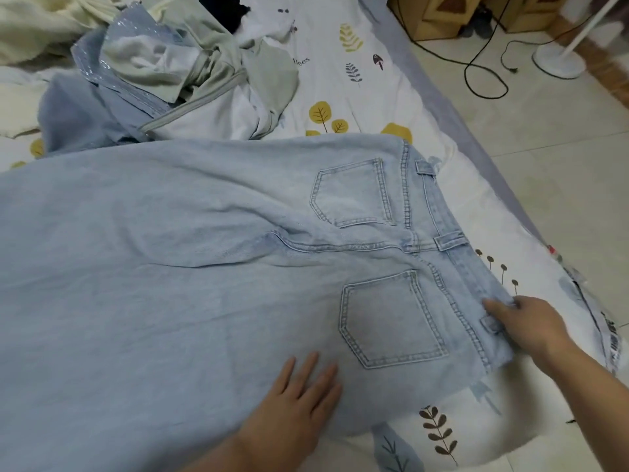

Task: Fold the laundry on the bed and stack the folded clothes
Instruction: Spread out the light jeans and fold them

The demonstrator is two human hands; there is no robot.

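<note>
- the right hand (531, 327) grips the waistband of the jeans (204, 267) at its near corner, fingers curled over the band's edge beside a belt loop.
- the left hand (299, 408) lies flat on the near leg of the jeans, fingers straight and slightly spread, pressing the denim just left of the near back pocket (391, 318).
- the jeans are light blue and lie spread across the bed (360, 80), back side up, waistband toward the right edge and legs running off to the left, out of view.
- both back pockets show; the far pocket (352, 194) sits above the centre seam, the near one below it.
- soft creases fan out from the seat seam into the legs.
- the bed has a white sheet printed with yellow trees, dark leaf sprigs and a small mushroom.
- beyond the jeans, at the upper left, a heap of clothes (163, 73) lies unfolded: pale green, white and blue pieces tangled together, one blue piece with a shiny trim.
- a cream garment (41, 25) lies at the far left corner.
- to the right of the bed is a pale tiled floor (544, 148).
- a black cable (476, 66) loops across the tiles near a white fan base (558, 61).
- cardboard boxes (439, 15) stand at the top, beside the bed.
</note>
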